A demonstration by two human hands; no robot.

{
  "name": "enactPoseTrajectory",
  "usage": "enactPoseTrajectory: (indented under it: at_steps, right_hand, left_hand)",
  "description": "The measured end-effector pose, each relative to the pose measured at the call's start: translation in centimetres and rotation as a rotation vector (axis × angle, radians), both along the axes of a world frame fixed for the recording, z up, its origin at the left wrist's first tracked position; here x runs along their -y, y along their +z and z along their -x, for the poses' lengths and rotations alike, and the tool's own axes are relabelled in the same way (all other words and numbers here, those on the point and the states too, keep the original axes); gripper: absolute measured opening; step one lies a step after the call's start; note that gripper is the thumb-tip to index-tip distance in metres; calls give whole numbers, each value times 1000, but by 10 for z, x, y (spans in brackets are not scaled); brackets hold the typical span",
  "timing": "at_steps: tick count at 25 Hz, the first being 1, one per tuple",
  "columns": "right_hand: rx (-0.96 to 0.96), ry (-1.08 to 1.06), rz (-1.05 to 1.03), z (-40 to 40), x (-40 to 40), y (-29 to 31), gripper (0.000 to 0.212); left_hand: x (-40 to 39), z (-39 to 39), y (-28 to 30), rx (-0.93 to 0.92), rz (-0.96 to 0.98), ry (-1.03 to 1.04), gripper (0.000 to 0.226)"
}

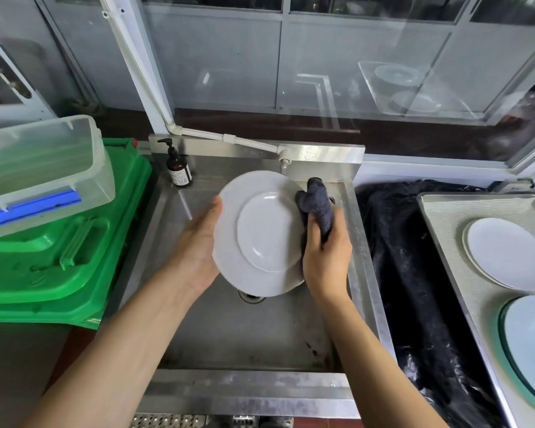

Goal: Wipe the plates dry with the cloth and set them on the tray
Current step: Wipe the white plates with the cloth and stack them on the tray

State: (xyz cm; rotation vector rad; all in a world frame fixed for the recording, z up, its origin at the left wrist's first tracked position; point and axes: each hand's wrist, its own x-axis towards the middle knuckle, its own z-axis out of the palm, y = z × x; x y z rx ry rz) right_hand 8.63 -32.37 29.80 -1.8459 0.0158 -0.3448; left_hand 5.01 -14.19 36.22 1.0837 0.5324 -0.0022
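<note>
Head view. White dinner plate (pixel 261 233) held tilted over the steel sink (pixel 229 329), its face toward the camera, above the drain. Left hand (pixel 200 248) cups the plate's left rim, thumb lying along the edge; the fingers go behind the plate, out of sight. Right hand (pixel 326 254) is curled tight round a bunched dark grey cloth (pixel 317 203), pressed against the plate's right rim; part of the cloth sticks up above the fist.

Metal tray (pixel 445 242) sits to the right, beyond a black plastic sheet (pixel 414 273). On it: one white plate (pixel 504 253), and a glass-rimmed plate (pixel 531 341) at the frame edge.

Judgement: wiping is in progress. To do it well, rotate the plate with the left hand while the cloth sweeps the rim and then the well, then flip to dry the back. Keep the left grip firm, as a wet rim could slip.

Also present: brown pump bottle (pixel 177 168), green crates (pixel 62 242), clear lidded box (pixel 40 168).
</note>
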Motion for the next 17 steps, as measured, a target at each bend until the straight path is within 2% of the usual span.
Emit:
enactPoseTrajectory:
  at_steps: [4,7,12,15,17]
  right_hand:
    - [214,233,152,9,-20,4,45]
    - [317,404,227,24,-26,-7,47]
    - [103,128,50,18,-7,-14,47]
    - [189,299,116,34,-6,-18,46]
    - [260,420,193,48,-1,-30,48]
  left_hand:
    - [21,-3,-18,-91,-49,99,23]
    - [24,-9,-28,-104,4,116,25]
    - [32,-9,-36,-104,-62,138,28]
    - [45,-18,-33,-133,-28,183,26]
    - [49,-23,-32,-135,26,192,36]
